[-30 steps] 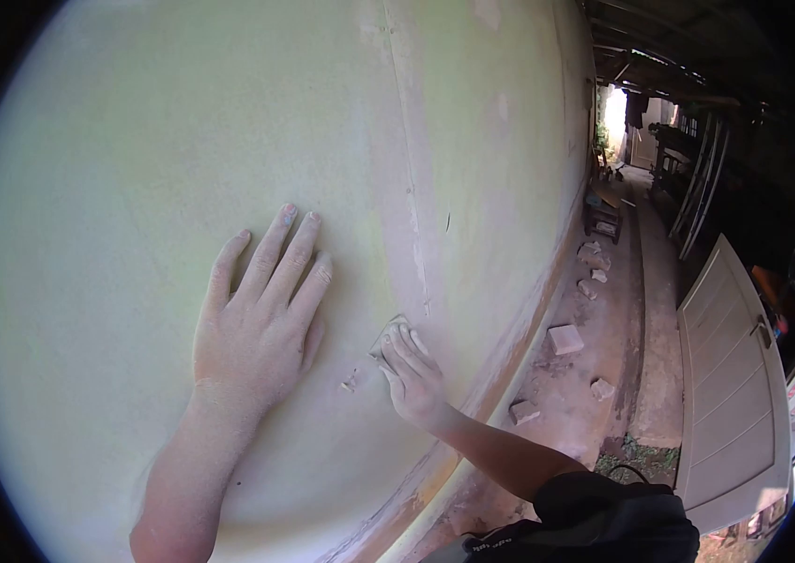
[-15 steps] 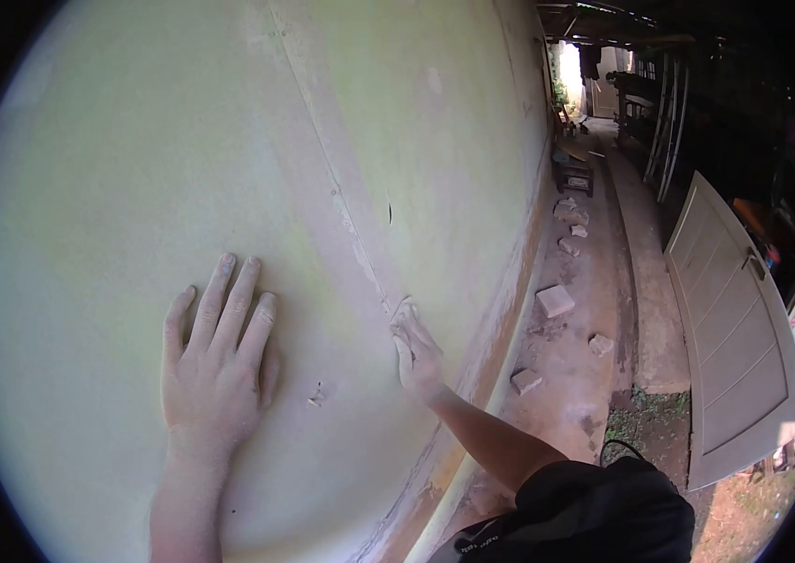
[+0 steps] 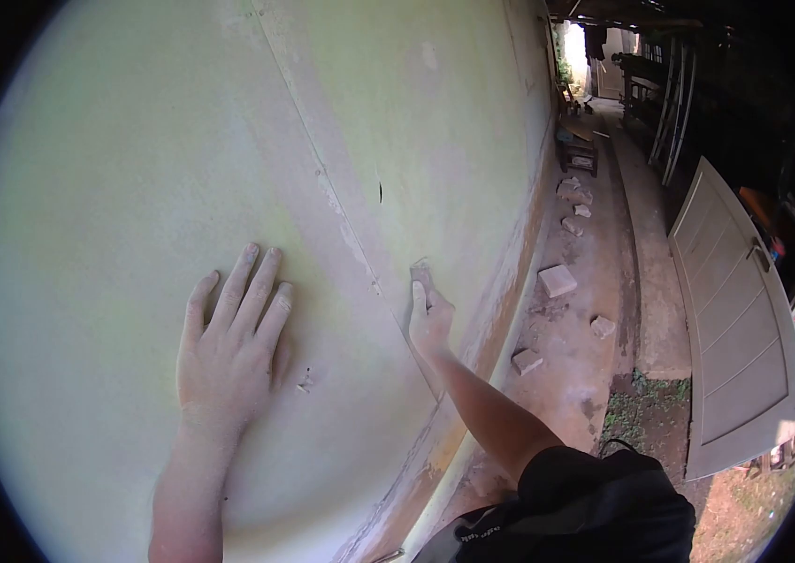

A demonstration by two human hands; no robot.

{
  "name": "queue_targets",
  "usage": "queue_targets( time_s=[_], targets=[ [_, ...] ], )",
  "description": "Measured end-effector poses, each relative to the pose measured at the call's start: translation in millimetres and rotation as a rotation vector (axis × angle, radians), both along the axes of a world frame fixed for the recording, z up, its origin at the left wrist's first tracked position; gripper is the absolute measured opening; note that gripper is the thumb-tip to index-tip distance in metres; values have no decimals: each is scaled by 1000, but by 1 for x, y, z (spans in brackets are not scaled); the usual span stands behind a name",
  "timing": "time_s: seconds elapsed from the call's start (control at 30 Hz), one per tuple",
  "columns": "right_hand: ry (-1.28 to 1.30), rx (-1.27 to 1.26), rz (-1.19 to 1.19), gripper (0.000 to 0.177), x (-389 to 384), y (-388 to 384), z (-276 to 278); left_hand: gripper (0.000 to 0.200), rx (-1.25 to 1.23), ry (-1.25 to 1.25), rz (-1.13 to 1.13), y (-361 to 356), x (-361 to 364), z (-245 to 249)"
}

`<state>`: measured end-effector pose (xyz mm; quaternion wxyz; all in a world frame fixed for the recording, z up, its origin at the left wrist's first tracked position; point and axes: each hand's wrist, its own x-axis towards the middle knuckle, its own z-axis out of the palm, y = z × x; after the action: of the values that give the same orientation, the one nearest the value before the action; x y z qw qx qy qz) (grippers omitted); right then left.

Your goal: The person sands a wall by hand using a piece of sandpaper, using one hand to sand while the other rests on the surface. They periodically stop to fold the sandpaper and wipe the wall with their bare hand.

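A pale green wall panel (image 3: 135, 169) fills the left and middle of the head view, with a whitish joint line running down it. My left hand (image 3: 233, 357) lies flat on the panel, fingers spread, coated in pale dust. To its right, my right hand (image 3: 430, 324) grips a small, flat grey piece of what looks like folded sandpaper (image 3: 423, 274). It is against the wall just right of the joint; the fingers partly hide it. A short dark slit (image 3: 381, 192) shows above that hand, and a chipped spot (image 3: 305, 381) lies near my left hand.
Along the wall's foot runs a worn brown edge (image 3: 487, 366). Broken pale blocks (image 3: 558, 281) lie on the concrete floor (image 3: 576, 403). A panelled door (image 3: 735, 328) leans at the right, and metal poles (image 3: 674, 117) stand behind it.
My right hand has moved up and slightly right, off the joint line, and the grey piece shows more clearly. My left hand stays flat on the wall while the view has shifted slightly.
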<state>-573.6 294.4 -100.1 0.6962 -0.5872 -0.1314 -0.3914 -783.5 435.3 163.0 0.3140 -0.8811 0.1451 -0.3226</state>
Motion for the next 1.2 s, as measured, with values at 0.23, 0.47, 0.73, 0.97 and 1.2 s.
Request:
queue_targets(
  time_s=[0.23, 0.47, 0.73, 0.97, 1.2],
  targets=[
    [69, -74, 195, 24, -64, 20, 69, 51, 114, 168, 11, 1, 4, -19],
    [-6, -29, -38, 29, -10, -3, 10, 45, 130, 197, -30, 6, 2, -26],
    [26, -22, 54, 30, -56, 22, 7, 40, 83, 235, -20, 1, 3, -32],
    [501, 100, 71, 31, 19, -22, -28, 34, 101, 189, -43, 3, 7, -47],
    [25, -63, 138, 33, -90, 26, -20, 21, 101, 123, -50, 3, 4, -44]
  ],
)
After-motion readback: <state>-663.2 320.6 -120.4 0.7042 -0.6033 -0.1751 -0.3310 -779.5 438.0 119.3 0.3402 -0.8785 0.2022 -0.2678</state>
